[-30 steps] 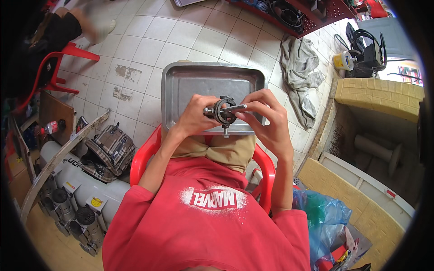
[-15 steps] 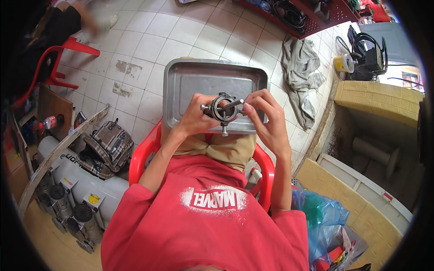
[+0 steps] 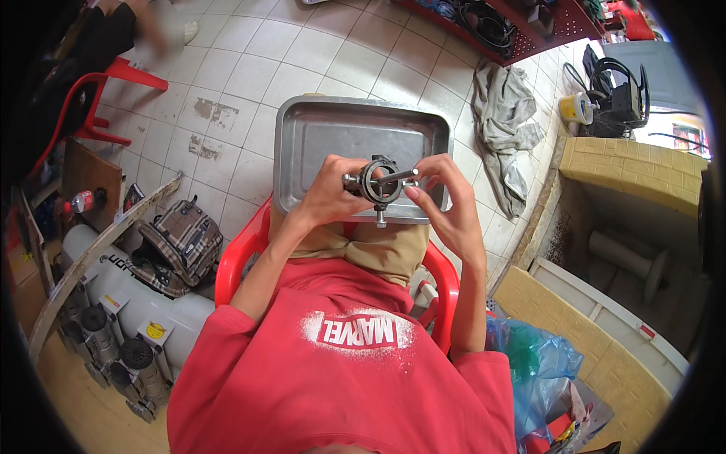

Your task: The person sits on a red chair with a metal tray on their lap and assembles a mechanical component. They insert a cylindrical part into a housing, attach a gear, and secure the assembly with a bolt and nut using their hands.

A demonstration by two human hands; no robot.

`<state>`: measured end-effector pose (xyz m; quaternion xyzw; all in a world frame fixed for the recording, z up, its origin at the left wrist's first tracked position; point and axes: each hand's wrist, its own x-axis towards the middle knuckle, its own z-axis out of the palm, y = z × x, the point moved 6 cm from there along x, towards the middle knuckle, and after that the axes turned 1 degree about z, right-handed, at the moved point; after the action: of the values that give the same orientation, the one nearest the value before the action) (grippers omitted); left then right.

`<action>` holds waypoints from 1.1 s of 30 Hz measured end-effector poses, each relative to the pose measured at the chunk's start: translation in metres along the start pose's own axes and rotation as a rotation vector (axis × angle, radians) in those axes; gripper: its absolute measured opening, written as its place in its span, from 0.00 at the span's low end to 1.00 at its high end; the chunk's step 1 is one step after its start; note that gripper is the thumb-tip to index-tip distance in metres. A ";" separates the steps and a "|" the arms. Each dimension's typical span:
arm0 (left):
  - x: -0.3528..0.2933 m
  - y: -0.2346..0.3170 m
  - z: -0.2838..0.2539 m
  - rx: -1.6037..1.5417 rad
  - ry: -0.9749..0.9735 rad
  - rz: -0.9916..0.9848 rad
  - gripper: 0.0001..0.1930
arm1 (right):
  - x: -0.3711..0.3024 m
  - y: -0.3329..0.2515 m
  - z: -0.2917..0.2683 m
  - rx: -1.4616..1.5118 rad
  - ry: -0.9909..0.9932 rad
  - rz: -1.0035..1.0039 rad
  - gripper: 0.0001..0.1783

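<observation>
A dark metal ring-shaped part (image 3: pixel 369 194) with several bolts sticking out of its rim is held above a metal tray (image 3: pixel 363 101) on my lap. My left hand (image 3: pixel 330 195) is closed round its left side. A grey metal rod (image 3: pixel 398 175) slants across the ring's opening and points to the right; its other end is hidden. At the ring's right side my right hand (image 3: pixel 452 198) pinches a small bolt (image 3: pixel 410 184) between thumb and fingertips. Another bolt (image 3: pixel 381 218) points down toward me from the ring's near side.
Red chair arms (image 3: pixel 240 253) flank me. To the left lie a plaid backpack (image 3: pixel 185 242) and a grey tank (image 3: pixel 170 310) with motors. A grey cloth (image 3: pixel 503 125) lies on the tiles at right, near a yellow-edged pit (image 3: pixel 628 174). Another person (image 3: pixel 83 45) sits far left.
The ring has turned and shifted slightly to the right, so its rod and bolts sit at new angles. My right fingers have changed position around the right-hand bolt.
</observation>
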<state>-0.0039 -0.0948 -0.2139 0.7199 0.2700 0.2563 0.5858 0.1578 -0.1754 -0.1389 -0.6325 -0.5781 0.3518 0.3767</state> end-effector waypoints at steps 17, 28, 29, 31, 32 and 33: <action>-0.002 -0.008 0.001 0.048 -0.021 -0.015 0.12 | -0.001 0.013 0.004 0.288 0.082 0.125 0.06; -0.005 -0.013 0.001 0.047 -0.021 -0.052 0.11 | 0.004 0.015 0.007 0.196 0.020 0.078 0.12; -0.005 -0.016 0.002 0.016 -0.008 -0.049 0.11 | 0.003 0.023 0.012 0.175 -0.032 0.071 0.11; -0.006 -0.018 0.001 -0.005 -0.008 -0.051 0.12 | 0.003 0.029 0.018 0.182 -0.126 0.116 0.07; -0.006 -0.018 0.000 0.002 -0.022 -0.055 0.12 | 0.003 0.029 0.018 0.213 -0.078 0.082 0.08; -0.005 -0.017 0.000 0.009 -0.036 -0.057 0.12 | 0.001 0.030 0.020 0.243 -0.029 0.047 0.10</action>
<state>-0.0091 -0.0953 -0.2307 0.7190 0.2810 0.2255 0.5944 0.1545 -0.1740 -0.1748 -0.5906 -0.5216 0.4370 0.4336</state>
